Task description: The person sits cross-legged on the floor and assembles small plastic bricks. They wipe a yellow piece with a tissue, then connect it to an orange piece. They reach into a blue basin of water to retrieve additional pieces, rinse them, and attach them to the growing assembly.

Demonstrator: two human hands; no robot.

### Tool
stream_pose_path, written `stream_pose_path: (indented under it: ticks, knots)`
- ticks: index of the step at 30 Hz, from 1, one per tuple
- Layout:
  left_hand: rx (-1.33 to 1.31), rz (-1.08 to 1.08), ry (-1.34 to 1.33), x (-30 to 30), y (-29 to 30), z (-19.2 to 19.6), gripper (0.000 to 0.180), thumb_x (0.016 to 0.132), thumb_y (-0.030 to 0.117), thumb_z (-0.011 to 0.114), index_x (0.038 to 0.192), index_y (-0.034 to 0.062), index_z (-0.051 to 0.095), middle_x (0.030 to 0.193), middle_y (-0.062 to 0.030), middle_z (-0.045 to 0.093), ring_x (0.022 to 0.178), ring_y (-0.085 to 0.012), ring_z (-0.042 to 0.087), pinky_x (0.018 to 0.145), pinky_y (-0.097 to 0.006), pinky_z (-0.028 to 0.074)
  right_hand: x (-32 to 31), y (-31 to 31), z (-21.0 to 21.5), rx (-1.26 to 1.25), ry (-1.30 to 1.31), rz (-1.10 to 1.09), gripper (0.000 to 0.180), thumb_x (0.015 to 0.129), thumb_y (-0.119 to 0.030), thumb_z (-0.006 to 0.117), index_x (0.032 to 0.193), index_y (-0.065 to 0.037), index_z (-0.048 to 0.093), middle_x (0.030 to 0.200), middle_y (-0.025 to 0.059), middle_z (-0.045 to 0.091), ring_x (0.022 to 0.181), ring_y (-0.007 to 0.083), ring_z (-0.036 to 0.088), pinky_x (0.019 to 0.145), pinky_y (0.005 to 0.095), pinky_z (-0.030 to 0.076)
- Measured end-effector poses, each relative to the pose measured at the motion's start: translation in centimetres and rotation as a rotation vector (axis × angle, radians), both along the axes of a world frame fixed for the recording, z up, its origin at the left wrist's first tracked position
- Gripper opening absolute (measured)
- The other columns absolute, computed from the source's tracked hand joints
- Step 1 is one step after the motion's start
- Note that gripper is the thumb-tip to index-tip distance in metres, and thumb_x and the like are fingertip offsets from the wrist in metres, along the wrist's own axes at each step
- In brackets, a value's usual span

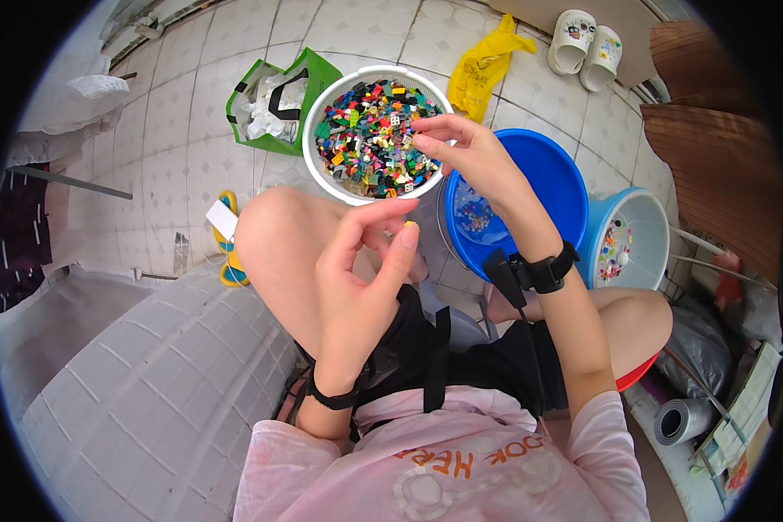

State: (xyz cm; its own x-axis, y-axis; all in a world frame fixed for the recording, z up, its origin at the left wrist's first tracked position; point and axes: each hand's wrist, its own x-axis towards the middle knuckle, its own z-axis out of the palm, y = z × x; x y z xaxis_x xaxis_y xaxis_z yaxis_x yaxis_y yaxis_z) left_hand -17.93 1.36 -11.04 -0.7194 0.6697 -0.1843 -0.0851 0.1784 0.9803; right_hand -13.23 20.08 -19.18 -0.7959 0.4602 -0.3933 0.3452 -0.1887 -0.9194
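Note:
A white round basket (308,148) stands in front of me, filled with small multicoloured plastic building bricks (374,130). My left hand (361,261) is raised just on the near side of it, thumb and fingers curled toward each other. At the thumb tip shows a tiny yellow building brick (408,224), mostly hidden by the fingers. My right hand (470,152) hangs over the basket's right rim, palm turned left. Its thumb and fingers are apart, with nothing visible between them, close above the bricks.
A blue bucket (544,174) with water and small pieces stands right of the basket. Beside it is a light blue bucket (648,239) with more pieces. A green bag (317,74), yellow plastic bag (483,70), white clogs (574,43) and yellow-handled scissors (233,270) lie around.

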Motion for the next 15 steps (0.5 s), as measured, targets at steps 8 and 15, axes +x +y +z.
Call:
stream_pose_path:
  ticks: [8,15]
  knots:
    - [-0.007,-0.070,-0.045,0.9,1.2,-1.2,0.021,0.087,0.005,0.066,0.107,0.0010,0.065,0.090,-0.0011,0.064,0.071,-0.0044,0.051,0.072,-0.019,0.043,10.7,7.6,-6.0,-0.195,-0.336,-0.251,0.031,0.089,-0.033,0.064,0.110,-0.011,0.065,0.104,0.0013,0.069,0.068,0.0054,0.050,0.060,0.0196,0.036]
    - [-0.088,-0.309,-0.041,4.1,5.7,-2.5,0.018,0.084,0.007,0.070,0.102,0.0038,0.067,0.090,0.0001,0.064,0.065,-0.0035,0.047,0.064,-0.019,0.041,19.8,12.4,-14.5,-0.307,-0.658,-0.467,0.019,0.089,-0.024,0.061,0.104,-0.012,0.064,0.093,-0.0002,0.071,0.066,0.0058,0.054,0.057,0.0216,0.041]
